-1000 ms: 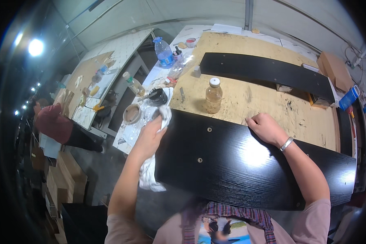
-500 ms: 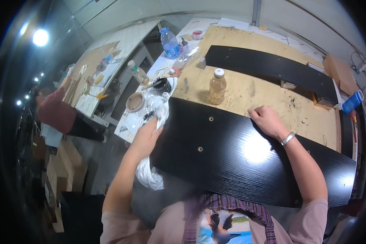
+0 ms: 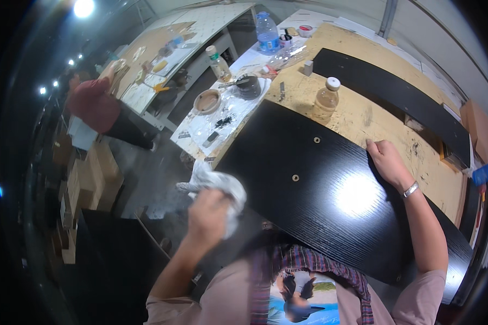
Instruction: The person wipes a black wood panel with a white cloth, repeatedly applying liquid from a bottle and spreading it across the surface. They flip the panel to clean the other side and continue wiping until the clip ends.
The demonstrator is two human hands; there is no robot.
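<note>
A glossy black wood-grain panel (image 3: pixel 279 154) with brass-coloured fittings set in its face lies in front of me. Off its left end, my left hand (image 3: pixel 207 215) is closed on a crumpled white rag (image 3: pixel 226 187); hand and rag are blurred by motion. My right hand (image 3: pixel 387 161), below a silver bracelet, is curled at the far edge of the panel, with its fingertips partly hidden. Just beyond that edge stands a capped bottle of cloudy yellowish liquid (image 3: pixel 325 100).
Left of the panel, plastic sheeting carries a tub of brown paste (image 3: pixel 207 102), a dark pot (image 3: pixel 248 86) and a small scraper (image 3: pixel 211 140). Behind them stand a green-capped bottle (image 3: pixel 218 65) and a large water bottle (image 3: pixel 267 35). Another black board (image 3: pixel 385 84) lies farther back. A person (image 3: pixel 95 105) works at far left.
My left hand has swung the rag down and toward me, away from the panel's left end. My right hand stays at the far edge. The whole view has shifted.
</note>
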